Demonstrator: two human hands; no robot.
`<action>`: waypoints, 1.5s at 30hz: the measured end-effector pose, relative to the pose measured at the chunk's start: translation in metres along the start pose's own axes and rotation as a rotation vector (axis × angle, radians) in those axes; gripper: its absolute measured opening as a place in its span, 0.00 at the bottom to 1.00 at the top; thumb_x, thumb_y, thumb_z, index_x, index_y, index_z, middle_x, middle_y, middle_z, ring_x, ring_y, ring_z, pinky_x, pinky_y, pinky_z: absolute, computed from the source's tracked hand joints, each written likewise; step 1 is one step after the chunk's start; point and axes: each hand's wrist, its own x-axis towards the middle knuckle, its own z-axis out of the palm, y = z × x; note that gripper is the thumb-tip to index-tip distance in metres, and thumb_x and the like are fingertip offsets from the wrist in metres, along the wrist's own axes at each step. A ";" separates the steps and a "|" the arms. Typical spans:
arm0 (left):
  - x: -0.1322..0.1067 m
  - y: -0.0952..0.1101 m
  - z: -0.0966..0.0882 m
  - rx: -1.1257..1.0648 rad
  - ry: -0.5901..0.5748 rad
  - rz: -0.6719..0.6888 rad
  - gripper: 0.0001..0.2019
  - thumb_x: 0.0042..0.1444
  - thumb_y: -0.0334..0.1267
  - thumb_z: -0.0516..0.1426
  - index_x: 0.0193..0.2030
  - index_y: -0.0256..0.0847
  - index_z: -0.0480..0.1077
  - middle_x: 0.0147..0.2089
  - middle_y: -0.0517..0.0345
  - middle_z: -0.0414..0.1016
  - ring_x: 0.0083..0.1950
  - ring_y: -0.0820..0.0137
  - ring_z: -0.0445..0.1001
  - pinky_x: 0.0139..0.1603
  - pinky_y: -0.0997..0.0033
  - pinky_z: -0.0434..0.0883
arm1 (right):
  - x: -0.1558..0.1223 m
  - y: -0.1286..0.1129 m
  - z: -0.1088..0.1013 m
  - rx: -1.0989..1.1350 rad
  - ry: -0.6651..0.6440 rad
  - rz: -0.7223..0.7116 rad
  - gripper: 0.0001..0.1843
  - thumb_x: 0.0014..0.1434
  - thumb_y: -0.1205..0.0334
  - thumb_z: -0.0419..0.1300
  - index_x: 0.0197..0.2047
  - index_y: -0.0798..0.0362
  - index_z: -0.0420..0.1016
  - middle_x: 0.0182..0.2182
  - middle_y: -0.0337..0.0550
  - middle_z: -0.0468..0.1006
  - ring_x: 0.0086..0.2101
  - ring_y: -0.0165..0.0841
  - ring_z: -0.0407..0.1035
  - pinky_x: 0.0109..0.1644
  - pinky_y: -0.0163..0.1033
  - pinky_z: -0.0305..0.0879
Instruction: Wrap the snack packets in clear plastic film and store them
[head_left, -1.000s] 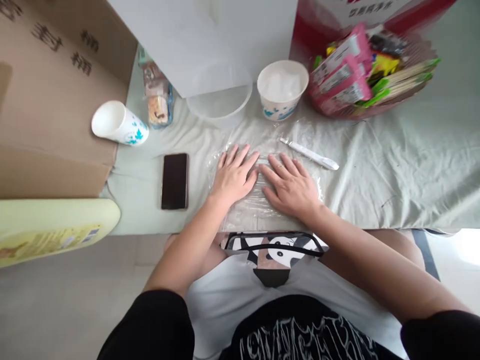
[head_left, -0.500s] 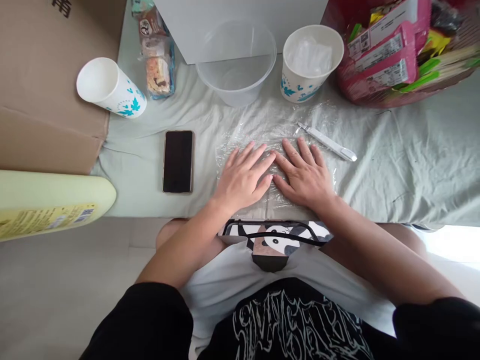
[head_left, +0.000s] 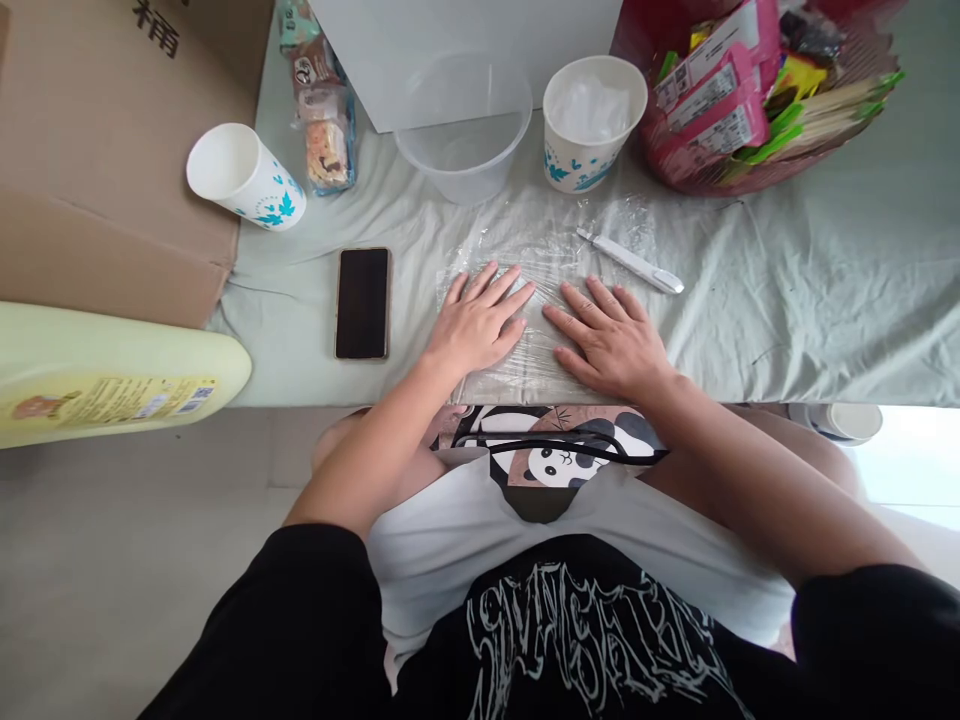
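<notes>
**Plastic film pinned flat under both palms**

So the sheet of clear film (head_left: 529, 245) is lying spread on the pale green cloth of the counter (head_left: 810, 300), right at the near edge in front of the person. Both hands are on top of it. The left hand (head_left: 480, 325) and the right hand (head_left: 611, 340) lie side by side, palms down, fingers stretched out and a bit fanned. Neither one is gripping anything; they're open and just resting their weight on the film.

To me this reads as the flattening step. The sheet looks crinkly around the hands, especially at the far edge.

A slim white tool (head_left: 630, 262), maybe a cutter (hard to tell), lies on the far right corner of the film, just past the right fingertips. A dark phone (head_left: 363, 302) sits to the left, near the film but off it. Further back are a clear bowl (head_left: 465, 140) and a paper tub (head_left: 592, 120).

Any next move calls for care, I'd say. Film this thin clings to skin, so the palms would need to come off slowly or slide outward, or the wrinkles come right back.
</notes>
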 end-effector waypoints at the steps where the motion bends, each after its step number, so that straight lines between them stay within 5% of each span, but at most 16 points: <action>1: 0.000 0.000 0.000 0.002 -0.002 0.004 0.27 0.72 0.45 0.48 0.76 0.52 0.60 0.81 0.58 0.54 0.82 0.53 0.50 0.80 0.39 0.48 | -0.001 0.000 -0.001 0.001 -0.004 -0.002 0.32 0.73 0.44 0.48 0.75 0.44 0.64 0.75 0.44 0.59 0.74 0.54 0.51 0.75 0.65 0.47; 12: 0.005 -0.002 0.002 -0.006 -0.021 -0.002 0.27 0.72 0.44 0.47 0.76 0.52 0.60 0.81 0.56 0.54 0.82 0.53 0.50 0.80 0.40 0.47 | -0.012 -0.044 0.005 0.064 0.010 -0.207 0.32 0.73 0.49 0.49 0.77 0.45 0.58 0.76 0.43 0.57 0.73 0.47 0.54 0.75 0.59 0.51; 18: 0.007 -0.002 -0.001 -0.013 -0.019 0.006 0.27 0.71 0.43 0.49 0.76 0.53 0.61 0.81 0.58 0.55 0.82 0.54 0.50 0.81 0.41 0.47 | -0.023 -0.056 0.013 0.025 -0.063 -0.206 0.42 0.66 0.43 0.60 0.78 0.44 0.54 0.79 0.51 0.48 0.75 0.57 0.46 0.75 0.67 0.46; 22: 0.007 0.000 -0.003 -0.007 -0.020 0.013 0.28 0.70 0.42 0.50 0.76 0.55 0.60 0.81 0.60 0.55 0.82 0.55 0.50 0.81 0.41 0.46 | -0.030 -0.060 0.013 0.037 -0.087 -0.226 0.46 0.61 0.47 0.67 0.77 0.45 0.55 0.78 0.54 0.49 0.75 0.60 0.44 0.75 0.69 0.45; 25: 0.007 -0.001 -0.003 0.002 -0.032 0.011 0.29 0.69 0.42 0.51 0.76 0.55 0.59 0.81 0.60 0.55 0.82 0.54 0.50 0.81 0.41 0.46 | -0.034 -0.060 0.008 0.074 -0.069 -0.248 0.40 0.62 0.54 0.67 0.75 0.45 0.62 0.77 0.53 0.55 0.74 0.61 0.48 0.74 0.69 0.49; 29: 0.009 -0.002 -0.004 -0.005 -0.059 0.008 0.29 0.70 0.43 0.50 0.77 0.53 0.59 0.81 0.59 0.53 0.82 0.53 0.49 0.81 0.40 0.46 | -0.028 -0.047 -0.004 0.263 0.023 -0.334 0.19 0.70 0.58 0.56 0.59 0.45 0.80 0.69 0.46 0.70 0.70 0.52 0.58 0.71 0.63 0.58; 31: 0.009 -0.003 -0.006 -0.019 -0.071 0.008 0.28 0.70 0.43 0.50 0.76 0.53 0.60 0.81 0.58 0.53 0.82 0.53 0.49 0.81 0.39 0.47 | -0.018 -0.035 -0.010 0.347 0.098 -0.269 0.19 0.71 0.58 0.51 0.55 0.47 0.82 0.65 0.47 0.75 0.69 0.48 0.62 0.70 0.59 0.61; 35: 0.003 0.002 -0.012 -0.032 -0.090 0.021 0.28 0.68 0.41 0.53 0.74 0.53 0.63 0.81 0.56 0.55 0.82 0.51 0.50 0.80 0.37 0.49 | 0.002 -0.008 -0.015 0.344 0.184 -0.016 0.25 0.70 0.57 0.49 0.63 0.51 0.77 0.67 0.51 0.73 0.69 0.50 0.61 0.71 0.60 0.61; 41: -0.012 0.003 -0.017 -0.056 -0.144 0.081 0.30 0.66 0.39 0.56 0.74 0.50 0.63 0.80 0.52 0.56 0.81 0.51 0.51 0.80 0.40 0.53 | 0.009 -0.001 -0.008 0.138 0.016 0.053 0.35 0.69 0.46 0.53 0.76 0.46 0.60 0.77 0.46 0.56 0.74 0.56 0.48 0.75 0.66 0.49; 45: -0.015 -0.016 -0.022 -0.084 -0.052 0.023 0.29 0.66 0.43 0.57 0.73 0.50 0.64 0.79 0.52 0.59 0.80 0.50 0.55 0.79 0.42 0.57 | 0.007 -0.005 -0.001 0.066 -0.012 0.055 0.36 0.69 0.40 0.52 0.76 0.42 0.60 0.77 0.43 0.54 0.75 0.56 0.47 0.75 0.66 0.46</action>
